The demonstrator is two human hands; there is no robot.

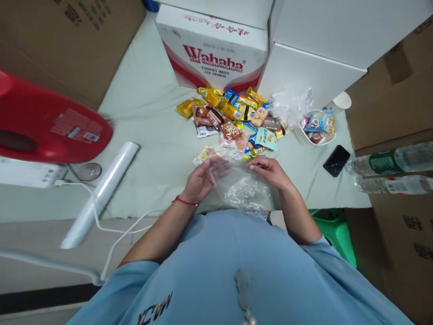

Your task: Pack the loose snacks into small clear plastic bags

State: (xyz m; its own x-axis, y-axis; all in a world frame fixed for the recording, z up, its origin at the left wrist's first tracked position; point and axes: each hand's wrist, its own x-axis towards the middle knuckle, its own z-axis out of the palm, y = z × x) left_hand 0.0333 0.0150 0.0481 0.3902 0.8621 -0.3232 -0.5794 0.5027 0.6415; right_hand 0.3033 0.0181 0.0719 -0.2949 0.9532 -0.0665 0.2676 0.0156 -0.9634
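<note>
Our right hand (269, 171) pinches the rim of a clear bag (248, 189); our left hand's (199, 183) fingers extend behind its film, and we cannot tell whether they grip. The bag sits between both hands at the table's (155, 180) near edge, below the snacks (233, 115). Bare cloth runs rightward to the phone (336, 160).

Jug (57, 119): left end cut off, label unreadable
Bottles (406, 159): right ends cut off
Stool (338, 232): partly under tabletop (145, 176)
Left hand (199, 181): fingers veiled by bag (248, 189)

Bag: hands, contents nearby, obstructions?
Right hand pinching bag. Left hand at it, fingers showing through, grip unclear. Snacks just beyond both hands; nothing seen blocking them.
</note>
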